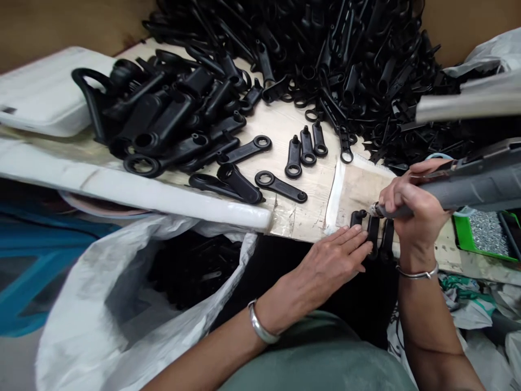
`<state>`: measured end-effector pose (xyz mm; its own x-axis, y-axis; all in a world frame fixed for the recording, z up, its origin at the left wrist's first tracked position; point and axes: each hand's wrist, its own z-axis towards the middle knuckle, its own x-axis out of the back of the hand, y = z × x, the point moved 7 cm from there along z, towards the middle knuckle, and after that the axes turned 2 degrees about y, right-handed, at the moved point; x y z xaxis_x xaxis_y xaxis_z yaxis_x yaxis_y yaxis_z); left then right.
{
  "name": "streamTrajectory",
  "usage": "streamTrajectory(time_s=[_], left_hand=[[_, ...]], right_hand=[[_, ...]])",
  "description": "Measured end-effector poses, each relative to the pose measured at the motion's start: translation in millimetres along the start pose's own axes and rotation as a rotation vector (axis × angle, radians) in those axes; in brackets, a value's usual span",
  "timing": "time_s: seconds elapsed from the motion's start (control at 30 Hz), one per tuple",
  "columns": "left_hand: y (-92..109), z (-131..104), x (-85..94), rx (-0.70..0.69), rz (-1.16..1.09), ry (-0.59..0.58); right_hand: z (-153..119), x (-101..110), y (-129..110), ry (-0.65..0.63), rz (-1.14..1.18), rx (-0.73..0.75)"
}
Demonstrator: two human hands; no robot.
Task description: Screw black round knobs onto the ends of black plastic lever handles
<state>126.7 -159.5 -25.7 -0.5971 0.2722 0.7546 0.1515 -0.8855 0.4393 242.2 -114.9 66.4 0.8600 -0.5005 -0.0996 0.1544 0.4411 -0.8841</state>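
My right hand (419, 203) is wrapped round a grey power screwdriver (459, 190). The tool lies nearly level, with its metal tip (373, 208) close above black plastic arms at the table's front edge. Side by side there are three such arms, among them a left one (358, 218) and a right one (387, 239). My left hand (331, 255) rests flat with stretched fingers over the near ends of the left ones, touching them. Whether the tip meets a screw is too small to tell.
Three short black arms (307, 146) stand in a row on the table, beside loose ones (280, 185). A large black heap (325, 49) fills the back. On the right is a green tray (464, 231) of small screws. A white sack (97, 293) with black parts hangs open below.
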Motion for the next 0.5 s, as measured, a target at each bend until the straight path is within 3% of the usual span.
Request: streamTrajectory(time_s=[0.17,0.33,0.5], left_hand=[[0,6,4.3,-0.035,0.009,-0.066],[-7,6,18.9,-0.008,-0.147,-0.110],[-25,21,43.5,0.073,-0.183,0.129]], right_hand=[[-1,24,-32,0.137,0.085,0.103],[-17,74,-59,0.439,-0.012,0.176],[-51,126,-50,0.606,-0.136,0.115]])
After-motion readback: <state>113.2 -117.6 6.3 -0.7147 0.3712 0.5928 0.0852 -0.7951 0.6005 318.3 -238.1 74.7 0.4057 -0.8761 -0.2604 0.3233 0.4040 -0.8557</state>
